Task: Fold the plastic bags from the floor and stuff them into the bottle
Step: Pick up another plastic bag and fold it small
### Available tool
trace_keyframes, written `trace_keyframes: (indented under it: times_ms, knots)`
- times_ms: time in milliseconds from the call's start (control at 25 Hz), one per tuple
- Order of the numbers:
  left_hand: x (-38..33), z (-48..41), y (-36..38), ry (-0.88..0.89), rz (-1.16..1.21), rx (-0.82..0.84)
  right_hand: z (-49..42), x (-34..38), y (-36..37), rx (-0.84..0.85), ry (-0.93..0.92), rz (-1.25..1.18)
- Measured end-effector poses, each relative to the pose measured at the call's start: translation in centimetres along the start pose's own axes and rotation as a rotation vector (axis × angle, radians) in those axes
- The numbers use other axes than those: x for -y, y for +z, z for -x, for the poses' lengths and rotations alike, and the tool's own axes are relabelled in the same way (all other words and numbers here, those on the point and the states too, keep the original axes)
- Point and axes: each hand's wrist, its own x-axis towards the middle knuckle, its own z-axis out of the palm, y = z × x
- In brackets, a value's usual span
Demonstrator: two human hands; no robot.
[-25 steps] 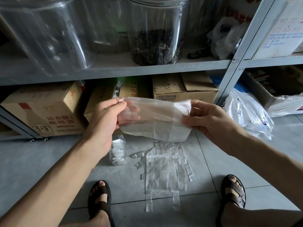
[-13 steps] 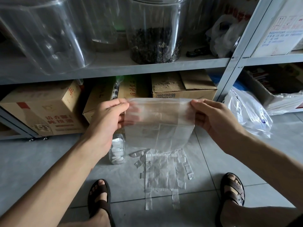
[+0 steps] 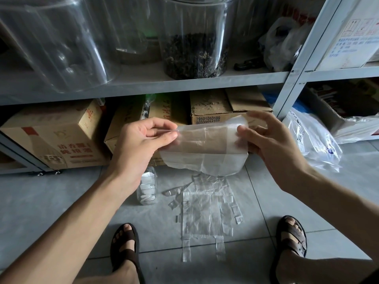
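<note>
A translucent plastic bag (image 3: 205, 148), folded into a wide band, is held in the air above and to the right of the bottle (image 3: 146, 189), its long axis running left to right and its rounded lower edge hanging down. Its left end is pinched between the thumb and curled fingers (image 3: 162, 126) of the left hand (image 3: 139, 144), directly above the bottle, while its right end is gripped between the thumb and the fingers behind it by the right hand (image 3: 274, 144), index finger lifted. More flat bags (image 3: 207, 212) are spread on the floor (image 3: 41, 201) just right of the upright bottle.
</note>
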Motion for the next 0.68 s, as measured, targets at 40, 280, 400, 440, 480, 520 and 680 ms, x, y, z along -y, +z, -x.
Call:
trace_keyframes:
  times_ms: [40, 280, 400, 440, 480, 520, 680]
  knots:
    - [0.01, -0.05, -0.08, 0.006, 0.008, -0.006, 0.09, 0.12, -0.12, 0.012, -0.032, 0.014]
    - [-0.25, -0.06, -0.16, 0.019, 0.052, -0.037, 0.12, 0.08, 0.11, 0.051, -0.104, 0.091]
    - [-0.41, 0.00, -0.20, 0.018, 0.066, -0.048, -0.06, 0.13, -0.05, 0.041, -0.062, 0.006]
    - [-0.43, -0.02, -0.25, 0.015, 0.074, -0.051, -0.13, 0.17, -0.13, 0.040, -0.039, -0.036]
    - [-0.43, -0.06, -0.29, 0.012, 0.079, -0.054, -0.18, 0.21, -0.18, 0.044, -0.020, -0.069]
    - [-0.41, -0.10, -0.34, 0.008, 0.079, -0.054, -0.23, 0.22, -0.22, 0.048, -0.008, -0.086]
    - [-0.15, -0.22, -0.43, -0.007, 0.050, -0.033, -0.09, 0.28, -0.11, 0.084, 0.007, -0.065]
